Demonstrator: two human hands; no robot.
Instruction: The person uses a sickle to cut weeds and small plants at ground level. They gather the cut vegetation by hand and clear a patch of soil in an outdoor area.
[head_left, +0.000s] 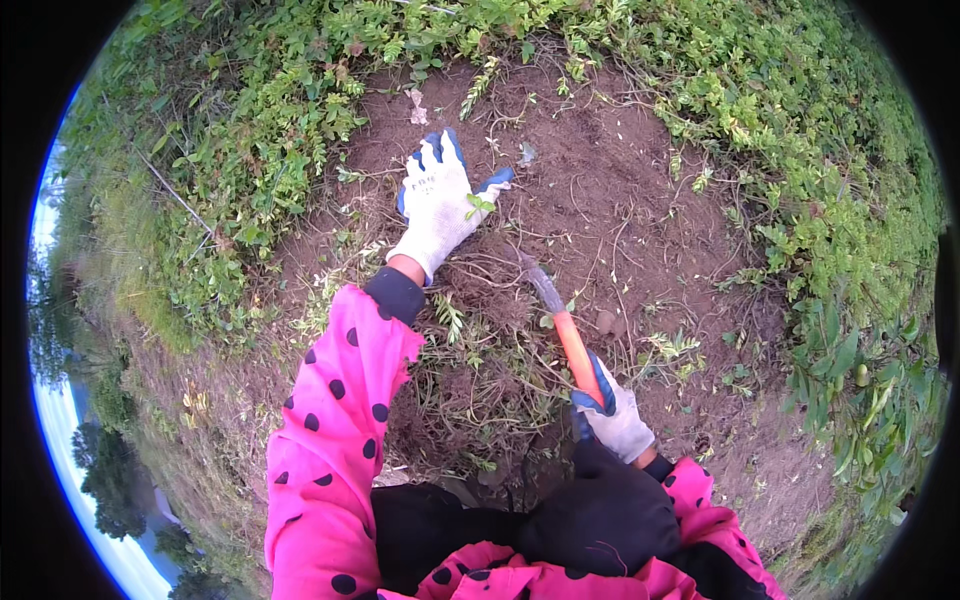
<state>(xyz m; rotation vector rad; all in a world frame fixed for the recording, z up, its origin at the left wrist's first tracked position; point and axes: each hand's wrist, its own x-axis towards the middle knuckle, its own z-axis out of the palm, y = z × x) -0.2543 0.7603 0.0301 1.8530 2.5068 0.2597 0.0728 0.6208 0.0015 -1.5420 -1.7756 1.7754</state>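
Observation:
My left hand (442, 196), in a white knit glove with blue coated fingers, reaches forward with its fingers apart over bare brown soil (585, 180). A small green sprig (480, 204) lies against the thumb side of the glove. My right hand (611, 412), gloved alike, grips the orange handle (576, 352) of a hand tool with a curved, dirt-covered metal blade (543, 285); its tip is at the roots and soil, so its exact shape is unclear. Between my hands and my knees lies a heap of uprooted weeds and roots (480, 375).
Low leafy plants (780, 135) border the soil at the front and right, with more green growth (277, 127) at the left. A dry leaf (417, 107) lies beyond my left hand. Thin roots cross the soil. A dry stick (174, 191) rests at the left.

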